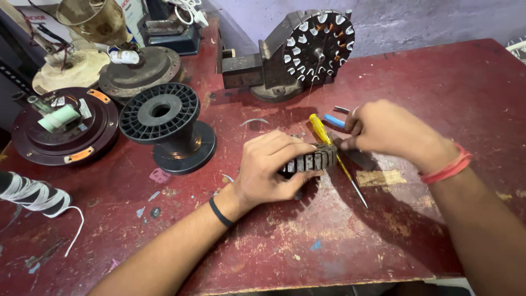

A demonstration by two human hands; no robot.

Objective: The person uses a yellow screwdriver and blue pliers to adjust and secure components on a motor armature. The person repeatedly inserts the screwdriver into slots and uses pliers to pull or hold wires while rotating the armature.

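The landmark for this report was the dark grey, slotted, laminated steel stator core point(311, 160), which lay near the middle of the worn red-painted wooden surface point(274, 241). The left hand point(271, 170) was closed over the near-left part of the core, fingers across its top and thumb under its near edge, gripping it firmly. The right hand point(386, 131), just to the right of the core, had its fingers drawn together at the core's far-right edge; what they pinched could not be told, though a blue-handled tool point(333, 121) showed at the fingertips. A yellow-handled screwdriver point(329, 147) lay slantwise against the right side of the core, its shaft running toward the near right. Well to the left of the core stood an empty black plastic wire spool point(164, 123), and farther left a dark brown round motor housing point(66, 129). Behind the core, at the far side of the surface, a grey iron bench vise point(268, 68) held a round stator with white slot liners and copper winding point(320, 46). In the inspector's judgement the core would handle as heavy, rigid and unyielding, with sharp slot edges; it appeared best held around its toothed outer rim, as the left hand's grip showed.
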